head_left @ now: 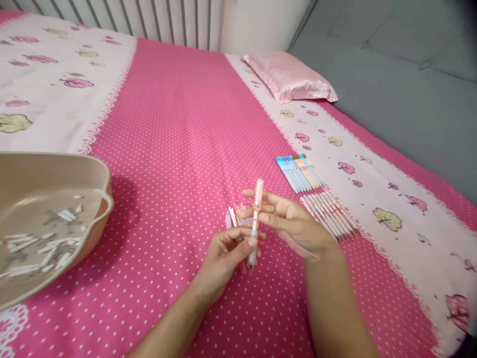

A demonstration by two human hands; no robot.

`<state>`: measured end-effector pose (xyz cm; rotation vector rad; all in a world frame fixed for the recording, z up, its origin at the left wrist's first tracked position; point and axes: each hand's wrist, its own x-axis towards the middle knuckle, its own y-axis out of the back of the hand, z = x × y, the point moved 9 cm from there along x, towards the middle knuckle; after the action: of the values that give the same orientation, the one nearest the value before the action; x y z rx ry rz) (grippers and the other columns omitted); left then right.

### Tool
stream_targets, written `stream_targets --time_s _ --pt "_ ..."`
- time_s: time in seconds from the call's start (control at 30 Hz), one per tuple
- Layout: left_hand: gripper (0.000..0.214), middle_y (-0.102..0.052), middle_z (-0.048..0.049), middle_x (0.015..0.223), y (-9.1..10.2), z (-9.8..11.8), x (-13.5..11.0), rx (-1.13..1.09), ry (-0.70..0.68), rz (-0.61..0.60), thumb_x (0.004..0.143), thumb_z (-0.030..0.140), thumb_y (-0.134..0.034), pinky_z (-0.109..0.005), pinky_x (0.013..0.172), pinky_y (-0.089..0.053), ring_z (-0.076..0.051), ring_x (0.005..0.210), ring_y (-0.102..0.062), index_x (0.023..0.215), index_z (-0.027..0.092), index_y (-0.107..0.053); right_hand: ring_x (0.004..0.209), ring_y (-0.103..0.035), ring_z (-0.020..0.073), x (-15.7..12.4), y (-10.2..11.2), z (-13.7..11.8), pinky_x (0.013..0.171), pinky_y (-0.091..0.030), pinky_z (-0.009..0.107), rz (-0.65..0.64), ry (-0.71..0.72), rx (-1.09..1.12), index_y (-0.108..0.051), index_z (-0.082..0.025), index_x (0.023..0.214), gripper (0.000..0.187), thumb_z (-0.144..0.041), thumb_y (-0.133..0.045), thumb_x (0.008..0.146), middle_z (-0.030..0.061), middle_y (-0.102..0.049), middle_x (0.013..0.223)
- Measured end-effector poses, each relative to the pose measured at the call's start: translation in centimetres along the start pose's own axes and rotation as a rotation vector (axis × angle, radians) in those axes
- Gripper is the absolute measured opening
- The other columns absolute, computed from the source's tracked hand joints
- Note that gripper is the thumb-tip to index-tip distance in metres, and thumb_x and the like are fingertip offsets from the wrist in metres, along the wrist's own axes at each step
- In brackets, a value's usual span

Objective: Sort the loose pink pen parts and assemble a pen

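A slim pen [255, 211] with a pink top end, a white patterned barrel and a pale lower grip stands nearly upright between my hands, its dark tip down. My left hand [229, 253] pinches the lower part between thumb and fingers. Around the middle of the barrel, my right hand [294, 221] has its thumb at the side and its fingers behind. Partly hidden behind both hands, pink and white pen parts [233, 217] lie on the bedspread.
At left stands a beige basin [106, 174] holding many small white and grey pieces [67, 215]. To the right lie a row of blue and peach pens [300, 173] and a row of pink-white pens [328, 215]. A pink pillow [290, 77] rests on the polka-dot bedspread [179, 124].
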<state>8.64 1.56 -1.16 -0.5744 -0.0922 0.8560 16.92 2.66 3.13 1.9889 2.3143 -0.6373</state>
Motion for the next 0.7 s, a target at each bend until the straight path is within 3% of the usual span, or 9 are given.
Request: stream_targets --time_s 0.37,0.5,0.7 --pt "0.021 -0.055 0.0019 0.055 -0.1 0.0 0.0 0.047 -0.002 -0.008 0.079 0.037 -0.064 -0.021 0.052 -0.039 -0.007 0.048 -0.047 0.083 0.017 -0.068 0.066 -0.057 0.0094 0.4 0.8 0.2 0.06 -0.045 0.023 0.15 0.007 -0.099 -0.056 -0.021 0.109 0.047 -0.025 -0.076 0.067 -0.0027 -0.06 0.076" --pt "0.022 -0.054 0.0017 0.054 0.0 -0.1 0.1 0.047 -0.001 -0.005 0.079 0.038 -0.064 -0.021 0.051 -0.039 -0.007 0.049 -0.047 0.078 0.016 -0.066 0.075 -0.058 0.0111 0.3 0.3 0.1 0.067 -0.047 0.025 0.134 0.014 -0.129 -0.056 -0.022 0.112 0.046 -0.027 -0.074 0.069 -0.0002 -0.06 0.084" --pt "0.022 -0.055 0.001 0.058 0.1 0.0 -0.1 0.01 0.012 -0.002 0.079 0.036 -0.064 -0.021 0.05 -0.039 -0.008 0.051 -0.048 0.088 0.017 -0.068 0.103 -0.058 0.0173 0.0 -0.3 -0.1 0.085 -0.049 0.034 -0.005 0.005 -0.038 -0.051 -0.023 0.121 0.043 -0.027 -0.064 0.08 0.007 -0.06 0.119"
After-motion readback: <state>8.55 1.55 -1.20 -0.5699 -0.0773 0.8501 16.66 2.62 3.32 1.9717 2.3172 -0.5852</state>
